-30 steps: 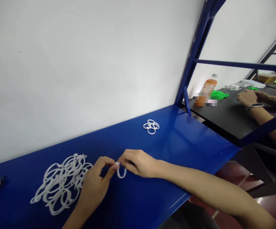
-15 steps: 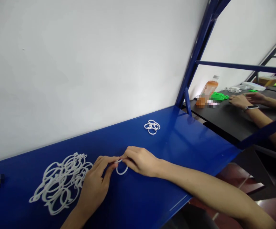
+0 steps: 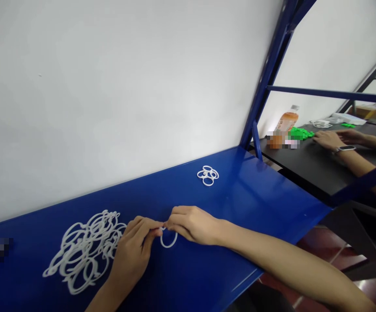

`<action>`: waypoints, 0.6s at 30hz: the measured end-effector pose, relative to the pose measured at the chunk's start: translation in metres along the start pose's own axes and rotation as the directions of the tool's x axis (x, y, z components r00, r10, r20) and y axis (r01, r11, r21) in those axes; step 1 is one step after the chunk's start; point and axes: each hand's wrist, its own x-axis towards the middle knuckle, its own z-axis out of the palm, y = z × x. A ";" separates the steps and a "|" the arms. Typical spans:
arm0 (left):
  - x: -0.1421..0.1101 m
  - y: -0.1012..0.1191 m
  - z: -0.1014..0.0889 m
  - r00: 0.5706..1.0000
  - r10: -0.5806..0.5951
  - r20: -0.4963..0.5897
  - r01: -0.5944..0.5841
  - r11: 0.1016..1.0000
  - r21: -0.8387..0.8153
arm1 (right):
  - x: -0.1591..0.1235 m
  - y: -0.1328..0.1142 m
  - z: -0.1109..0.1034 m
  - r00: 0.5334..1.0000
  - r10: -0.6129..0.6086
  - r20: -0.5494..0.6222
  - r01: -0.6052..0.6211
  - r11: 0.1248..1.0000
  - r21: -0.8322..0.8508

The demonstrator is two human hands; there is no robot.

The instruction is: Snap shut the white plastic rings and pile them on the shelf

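Observation:
My left hand (image 3: 134,255) and my right hand (image 3: 192,224) meet above the blue shelf (image 3: 256,195), both pinching the top of one white plastic ring (image 3: 168,239) that hangs between the fingertips. A tangled pile of white rings (image 3: 85,249) lies just left of my left hand. A small cluster of white rings (image 3: 207,174) lies farther back on the shelf, toward the wall.
A blue upright post (image 3: 267,73) stands at the shelf's right end. Beyond it is a black table (image 3: 308,162) where another person's hands (image 3: 332,139) rest near green pieces (image 3: 300,132) and an orange bottle (image 3: 283,123). A white wall lies behind.
Both hands stayed together on the ring and shifted slightly; the ring now hangs a little lower and more open. The other person's hands moved leftward on the black table.

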 end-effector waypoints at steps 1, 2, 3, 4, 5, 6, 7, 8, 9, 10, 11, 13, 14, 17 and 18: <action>0.000 0.001 -0.001 1.000 -0.003 -0.006 0.003 1.000 0.001 | 0.000 -0.001 0.000 1.000 -0.016 0.002 0.016 1.000 -0.021; 0.000 0.002 -0.001 1.000 -0.012 -0.014 0.012 1.000 0.002 | -0.001 -0.002 0.000 0.999 -0.032 0.002 0.032 0.999 -0.043; 0.000 0.003 -0.002 0.999 -0.027 -0.023 0.027 1.000 0.001 | -0.002 -0.003 0.000 0.999 -0.048 0.001 0.048 0.997 -0.062; 0.001 0.004 -0.002 0.998 -0.045 -0.031 0.045 0.999 -0.003 | -0.002 -0.004 0.000 0.998 -0.066 -0.001 0.065 0.995 -0.077; 0.001 0.005 -0.003 0.997 -0.063 -0.038 0.063 0.998 -0.012 | -0.003 -0.005 0.000 0.997 -0.082 -0.006 0.081 0.993 -0.088; 0.001 0.006 -0.003 0.996 -0.078 -0.040 0.077 0.997 -0.024 | -0.004 -0.006 0.000 0.995 -0.094 -0.012 0.093 0.991 -0.098; 0.002 0.007 -0.003 0.996 -0.088 -0.033 0.086 0.996 -0.037 | -0.005 -0.007 0.000 0.995 -0.103 -0.017 0.100 0.989 -0.111; 0.002 0.007 -0.002 0.995 -0.093 -0.021 0.092 0.995 -0.050 | -0.005 -0.007 0.000 0.994 -0.109 -0.017 0.106 0.987 -0.124; 0.001 0.007 -0.001 0.996 -0.094 -0.006 0.094 0.994 -0.059 | -0.006 -0.007 0.001 0.994 -0.113 -0.010 0.110 0.985 -0.136; 0.001 0.006 0.001 0.995 -0.094 0.010 0.095 0.994 -0.061 | -0.006 -0.006 0.002 0.993 -0.116 0.003 0.115 0.983 -0.144; 0.001 0.005 0.002 0.995 -0.094 0.025 0.095 0.994 -0.055 | -0.006 -0.004 0.003 0.993 -0.116 0.017 0.117 0.982 -0.149; 0.001 0.003 0.004 0.995 -0.088 0.052 0.089 0.996 -0.014 | -0.004 -0.001 0.005 0.994 -0.103 0.032 0.107 0.983 -0.147; 0.002 0.000 0.005 0.995 -0.077 0.067 0.076 0.997 0.021 | -0.002 0.002 0.005 0.996 -0.083 0.024 0.085 0.986 -0.144; 0.006 -0.011 -0.003 0.994 -0.035 0.103 0.016 0.983 0.185 | 0.003 0.013 -0.001 0.999 0.021 -0.050 -0.029 0.988 -0.151; 0.007 -0.018 -0.008 0.994 -0.031 0.106 0.003 0.966 0.259 | 0.003 0.019 -0.006 0.994 0.060 -0.087 -0.073 0.984 -0.162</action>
